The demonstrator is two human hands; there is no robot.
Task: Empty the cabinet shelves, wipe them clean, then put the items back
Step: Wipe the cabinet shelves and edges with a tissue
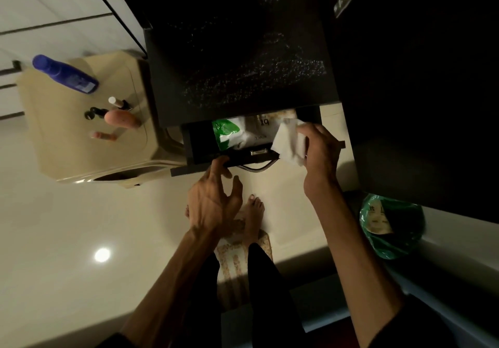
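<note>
Head view: right hand [318,155] grips white wipe [289,142] at the still-loaded drawer [199,142]; left hand [216,199] relaxed, fingertips on its front; emptying incomplete.

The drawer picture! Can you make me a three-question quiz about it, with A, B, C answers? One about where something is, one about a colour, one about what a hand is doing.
1. Where does the bottle lie?
A. On the beige stool
B. Inside the drawer
C. On the floor by the feet

2. What colour is the bottle?
A. Red
B. Blue
C. Yellow

3. What is the right hand doing?
A. Hanging empty
B. Pressing flat on the floor
C. Holding a white cloth

Answers:
1 A: it lies on its side on the beige stool, left of the dark cabinet.
2 B: its whole body shows blue.
3 C: its fingers grip the white cloth at the open drawer, while the left hand touches the drawer's front edge.
</note>
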